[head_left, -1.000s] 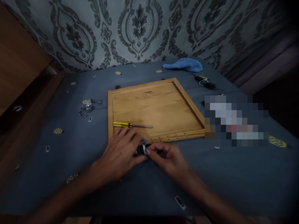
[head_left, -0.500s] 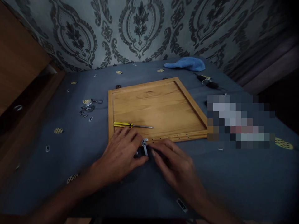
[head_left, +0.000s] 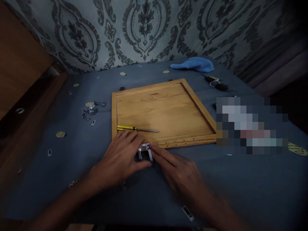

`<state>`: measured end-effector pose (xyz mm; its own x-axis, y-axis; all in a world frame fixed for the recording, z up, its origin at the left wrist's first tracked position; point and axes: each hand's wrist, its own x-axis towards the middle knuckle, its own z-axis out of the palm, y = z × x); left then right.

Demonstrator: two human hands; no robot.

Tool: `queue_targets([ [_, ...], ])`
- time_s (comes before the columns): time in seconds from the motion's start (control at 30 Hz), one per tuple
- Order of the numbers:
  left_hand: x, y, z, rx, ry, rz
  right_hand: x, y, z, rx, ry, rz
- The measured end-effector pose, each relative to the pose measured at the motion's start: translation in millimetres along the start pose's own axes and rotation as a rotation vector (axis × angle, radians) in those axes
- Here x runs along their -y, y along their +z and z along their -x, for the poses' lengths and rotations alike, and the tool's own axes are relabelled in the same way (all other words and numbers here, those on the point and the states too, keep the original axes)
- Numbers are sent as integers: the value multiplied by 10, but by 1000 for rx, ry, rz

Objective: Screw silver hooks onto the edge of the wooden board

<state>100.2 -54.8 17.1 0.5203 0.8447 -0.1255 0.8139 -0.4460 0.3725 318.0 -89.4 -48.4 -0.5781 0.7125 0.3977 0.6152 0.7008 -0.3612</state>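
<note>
Right hand (head_left: pixel 179 165) shifted onto metal bracket (head_left: pixel 147 147), lower centre; left hand (head_left: pixel 120 155) beside it; both grips unclear; bracket at panel (head_left: pixel 154 109) edge, fastening unclear; holes (head_left: pixel 166 143) rightward bare; screwdriver (head_left: pixel 127 128) unheld.

Left hand (head_left: pixel 121 157) and right hand (head_left: pixel 181 171): ungloved, with slender, tapering fingers. Left forearm (head_left: pixel 72 199) and right forearm (head_left: pixel 216 203): bare — each broadened gradually from a narrower wrist toward the elbow. Fine surface detail — nails and creases included — was indistinct in dim light.
</note>
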Motion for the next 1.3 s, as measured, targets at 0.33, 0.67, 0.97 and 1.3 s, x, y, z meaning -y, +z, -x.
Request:
queue_targets([
  [0.33, -28, 61, 4, -60, 41, 3, -10, 17, 1, -9, 16, -51],
  [0.67, -37, 114, 2, -115, 55, 44, 30, -78, -2, -185, 53, -139],
  [0.97, -34, 131, -1, -104, 12, 85, 39, -64, -6, -204, 70, -138],
  [1.3, -32, 157, -6, -157, 38, 102, 48, -66, 12, -162, 62, -85],
])
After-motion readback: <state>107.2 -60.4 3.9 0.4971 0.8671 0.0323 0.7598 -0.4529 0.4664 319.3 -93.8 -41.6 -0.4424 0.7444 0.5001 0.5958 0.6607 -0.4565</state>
